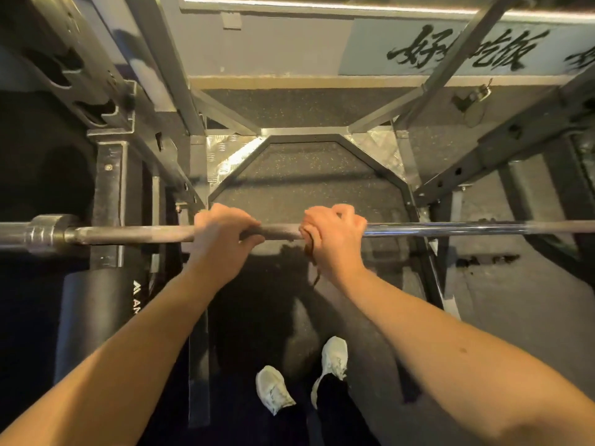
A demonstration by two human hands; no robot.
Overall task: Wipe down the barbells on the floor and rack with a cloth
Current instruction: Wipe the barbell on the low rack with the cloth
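Head view, one barbell (pixel 450 228), left hand (pixel 222 235) gripping it bare, right hand (pixel 336 236) gripping it through one cloth (pixel 309 244)

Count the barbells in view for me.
1. The barbell spans the rack, gripped by the left hand and, with the cloth, the right hand. Others may sit out of frame.

Dim, warm yellowish light comes from above, where a bright strip light (pixel 322 6) runs along the top edge, and glare streaks the chrome barbell (pixel 450 227) at centre right. A deep shadow darkens the rubber floor (pixel 306 175) at lower centre. The left side is near black, and the rack uprights (pixel 106 69) at upper left splay outward and blur softly.
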